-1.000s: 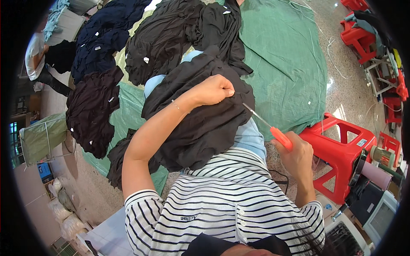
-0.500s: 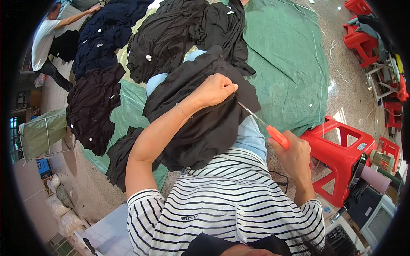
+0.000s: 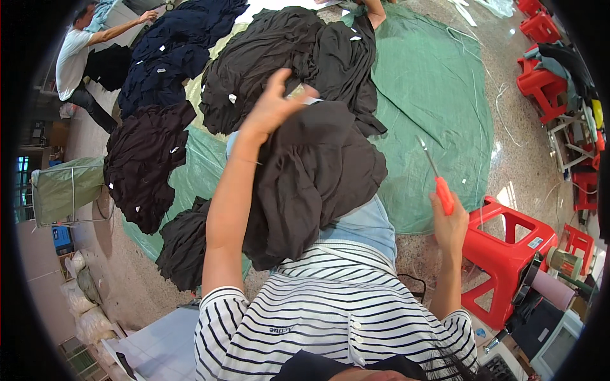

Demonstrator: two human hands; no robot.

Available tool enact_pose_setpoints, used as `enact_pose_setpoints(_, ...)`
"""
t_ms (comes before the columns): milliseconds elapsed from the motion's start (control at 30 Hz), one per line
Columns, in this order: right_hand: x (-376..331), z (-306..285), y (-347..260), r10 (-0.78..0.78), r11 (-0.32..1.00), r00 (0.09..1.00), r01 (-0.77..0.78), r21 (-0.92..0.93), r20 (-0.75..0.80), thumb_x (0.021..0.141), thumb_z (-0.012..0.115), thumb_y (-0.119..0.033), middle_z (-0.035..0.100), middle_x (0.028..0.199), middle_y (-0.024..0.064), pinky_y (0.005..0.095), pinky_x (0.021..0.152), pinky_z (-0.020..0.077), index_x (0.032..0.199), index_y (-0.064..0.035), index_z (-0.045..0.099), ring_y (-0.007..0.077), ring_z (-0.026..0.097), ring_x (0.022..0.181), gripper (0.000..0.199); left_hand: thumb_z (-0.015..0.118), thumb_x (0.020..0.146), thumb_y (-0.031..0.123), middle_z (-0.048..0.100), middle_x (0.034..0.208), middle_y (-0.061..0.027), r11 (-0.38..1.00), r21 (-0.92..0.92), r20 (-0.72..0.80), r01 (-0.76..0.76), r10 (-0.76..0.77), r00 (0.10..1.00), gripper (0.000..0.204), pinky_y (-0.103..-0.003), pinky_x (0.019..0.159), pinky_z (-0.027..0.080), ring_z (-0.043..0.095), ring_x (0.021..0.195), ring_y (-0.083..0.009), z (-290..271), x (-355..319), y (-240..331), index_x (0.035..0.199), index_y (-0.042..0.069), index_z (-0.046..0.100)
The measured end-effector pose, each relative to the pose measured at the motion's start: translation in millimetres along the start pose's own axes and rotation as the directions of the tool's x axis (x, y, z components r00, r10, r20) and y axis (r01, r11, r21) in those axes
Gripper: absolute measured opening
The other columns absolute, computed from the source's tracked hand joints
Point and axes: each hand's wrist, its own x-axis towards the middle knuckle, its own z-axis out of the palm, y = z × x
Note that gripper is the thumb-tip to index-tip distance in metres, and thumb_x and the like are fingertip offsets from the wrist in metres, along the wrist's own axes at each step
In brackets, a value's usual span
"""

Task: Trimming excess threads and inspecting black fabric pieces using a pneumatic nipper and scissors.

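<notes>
A crumpled black garment lies across my lap, over light blue jeans. My left hand is above its far left part, fingers spread and slightly blurred; I cannot tell if it touches the cloth. Off to the right, my right hand grips a tool with a red-orange handle and a slim metal blade. The blade points up and away, apart from the garment and in front of the green sheet.
Piles of black clothes, navy clothes and dark maroon clothes lie ahead and to the left. A red stool stands close on my right. A person in a white shirt works at far left; another person's arm reaches in at the top.
My left hand has opened from a closed grip and moved left and away. The garment has shifted and folded over. My right hand has raised the tool away from the cloth.
</notes>
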Motion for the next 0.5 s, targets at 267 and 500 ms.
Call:
enact_pose_setpoints(267, -2.4, 28.2, 15.4, 0.048, 0.992, 0.995, -0.038, -0.118, 0.088, 0.084, 0.072, -0.04, 0.063, 0.069, 0.0198, 0.0465, 0.06, 0.0464, 0.091, -0.0055, 0.065, 0.0412, 0.062, 0.068, 0.036, 0.072, 0.077, 0.02, 0.066, 0.1, -0.0137, 0.596, 0.667, 0.452, -0.447, 0.153, 0.879, 0.022, -0.044, 0.084, 0.051, 0.064, 0.098, -0.0343, 39.8, 4.9, 44.3, 0.097, 0.011, 0.071)
enact_pose_setpoints(500, 25.6, 36.0, 15.7, 0.061, 0.992, 0.996, -0.053, -0.112, 0.064, 0.084, 0.072, -0.04, 0.064, 0.071, 0.0181, 0.0455, 0.061, 0.0466, 0.091, -0.0065, 0.065, 0.0405, 0.063, 0.069, 0.035, 0.061, 0.087, 0.017, 0.069, 0.084, -0.0096, 0.628, 0.682, -0.282, -0.376, 0.699, 0.657, 0.022, -0.033, 0.069, 0.052, 0.065, 0.073, -0.0188, -137.3, 149.0, 133.1, 0.098, 0.0, 0.068)
